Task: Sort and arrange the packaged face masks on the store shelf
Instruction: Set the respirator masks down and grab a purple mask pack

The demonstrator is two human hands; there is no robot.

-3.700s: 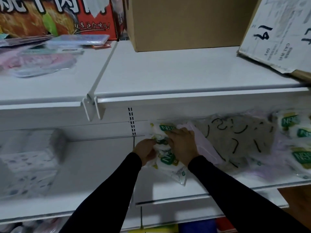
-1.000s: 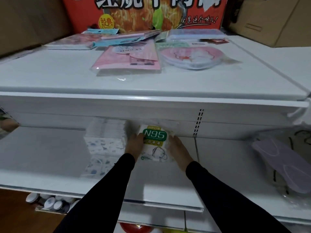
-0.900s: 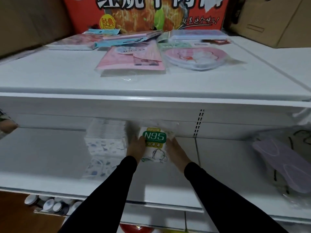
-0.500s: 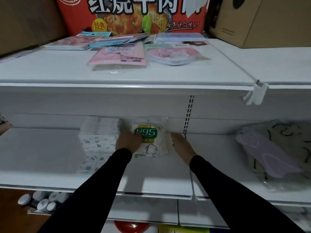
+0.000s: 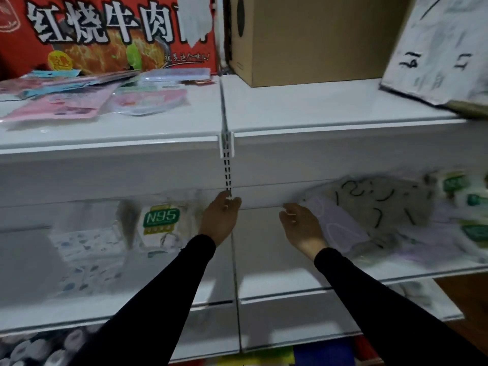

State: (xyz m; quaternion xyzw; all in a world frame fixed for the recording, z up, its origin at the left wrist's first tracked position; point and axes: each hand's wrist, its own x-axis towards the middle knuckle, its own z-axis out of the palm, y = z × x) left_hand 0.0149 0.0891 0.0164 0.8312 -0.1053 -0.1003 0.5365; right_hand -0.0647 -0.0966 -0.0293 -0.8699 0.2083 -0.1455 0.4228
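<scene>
N95 pack (image 5: 160, 225) stands upright, label facing out — both hands, left (image 5: 220, 217) and right (image 5: 299, 226), loosely open, empty.

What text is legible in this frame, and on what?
"N95": green label on the white mask pack, middle shelf, left bay.
"红烧牛肉": large white characters on the red carton, top shelf; a white sheet covers whatever follows them.
Yellow badge and small white slogan on the same carton: too blurred to read.
Handwritten black marks on the tilted white board: not legible.
Green labels on the packs at far right: blurred.
</scene>
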